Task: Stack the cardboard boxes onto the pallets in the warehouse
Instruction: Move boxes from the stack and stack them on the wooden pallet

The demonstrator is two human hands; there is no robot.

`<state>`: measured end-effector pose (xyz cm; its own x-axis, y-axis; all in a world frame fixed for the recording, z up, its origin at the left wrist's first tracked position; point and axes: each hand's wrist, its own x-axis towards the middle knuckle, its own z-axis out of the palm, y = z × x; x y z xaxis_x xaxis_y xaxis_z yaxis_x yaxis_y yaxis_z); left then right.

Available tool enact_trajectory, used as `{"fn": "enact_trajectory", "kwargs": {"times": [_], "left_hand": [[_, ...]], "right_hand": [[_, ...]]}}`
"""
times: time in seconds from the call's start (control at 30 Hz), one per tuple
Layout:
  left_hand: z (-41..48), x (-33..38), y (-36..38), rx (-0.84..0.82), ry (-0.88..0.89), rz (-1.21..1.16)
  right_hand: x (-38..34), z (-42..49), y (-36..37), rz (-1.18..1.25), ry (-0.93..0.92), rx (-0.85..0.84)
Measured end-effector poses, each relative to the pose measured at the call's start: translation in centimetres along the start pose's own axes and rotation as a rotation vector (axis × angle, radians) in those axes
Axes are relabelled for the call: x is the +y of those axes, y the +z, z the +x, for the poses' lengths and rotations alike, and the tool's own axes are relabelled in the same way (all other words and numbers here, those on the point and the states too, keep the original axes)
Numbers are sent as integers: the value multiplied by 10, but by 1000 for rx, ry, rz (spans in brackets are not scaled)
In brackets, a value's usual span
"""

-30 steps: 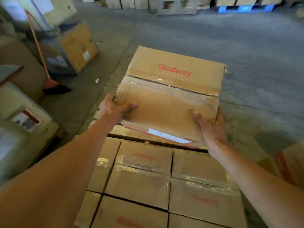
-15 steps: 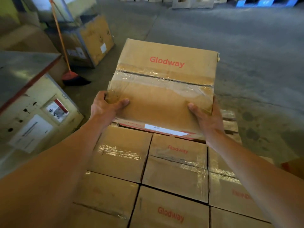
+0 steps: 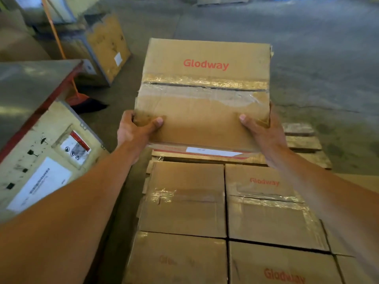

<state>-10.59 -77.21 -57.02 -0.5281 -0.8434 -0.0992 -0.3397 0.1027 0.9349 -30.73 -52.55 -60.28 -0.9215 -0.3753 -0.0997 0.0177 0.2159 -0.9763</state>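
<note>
Left hand and right hand grip a creased, taped cardboard box (red Glodway print).

Grey concrete floor; dim light

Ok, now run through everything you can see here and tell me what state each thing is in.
carried box: taped shut, held up by both hands.
left hand: grips the box's near left corner, thumb on top.
right hand: grips the near right corner, thumb on top.
stacked boxes: taped shut, lying flat side by side.
pallet: partly loaded, far right slats bare.
broom: leaning, head on the floor.
</note>
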Motion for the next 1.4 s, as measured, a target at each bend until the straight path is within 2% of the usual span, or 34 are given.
{"fn": "enact_trajectory", "kwargs": {"times": [0.27, 0.43, 0.67, 0.8, 0.9, 1.03, 1.4], "left_hand": [[71, -92, 1, -54, -18, -88], [108, -120, 14, -60, -7, -145], [143, -190, 51, -94, -27, -173], [172, -243, 73, -80, -32, -66], [193, -262, 87, -95, -31, 70], [195, -301, 105, -180, -112, 244], [197, -319, 120, -42, -181, 339]], "right_hand": [[56, 31, 73, -65, 22, 76], [82, 67, 96, -136, 4, 57], [158, 106, 115, -82, 13, -8], [211, 128, 130, -91, 48, -15], [239, 147, 135, -186, 50, -22], [278, 157, 141, -518, 110, -88], [291, 158, 149, -870, 263, -20]]}}
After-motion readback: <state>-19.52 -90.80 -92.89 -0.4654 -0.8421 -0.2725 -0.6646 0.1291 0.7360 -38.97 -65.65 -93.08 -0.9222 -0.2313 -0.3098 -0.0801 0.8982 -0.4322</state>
